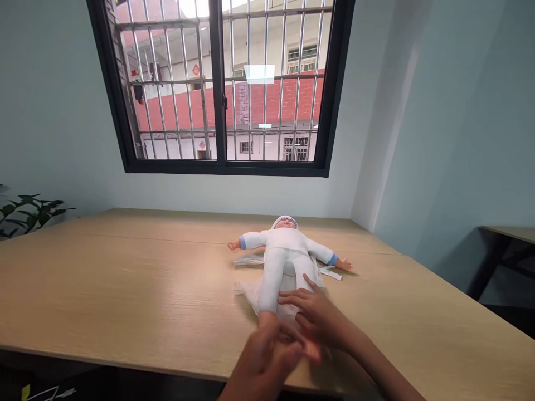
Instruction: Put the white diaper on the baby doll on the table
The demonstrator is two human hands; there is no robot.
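A baby doll (287, 240) in a white suit with blue cuffs and a patterned cap lies on its back, arms spread, feet toward me. Under its hips and legs is a thin white sheet (248, 289), which looks like a diaper with side tabs. My left hand (267, 356) is by the doll's feet at the table's front edge, fingers curled and blurred; whether it grips a foot is unclear. Over the doll's lower legs, my right hand (311, 309) has its fingers spread, with nothing visible in it.
The doll lies on a light wooden table (125, 289). Behind the table stands a wall with a barred, dark-framed window (221, 83). A leafy plant (31, 214) is at the far left, and another table (510, 233) stands at the right.
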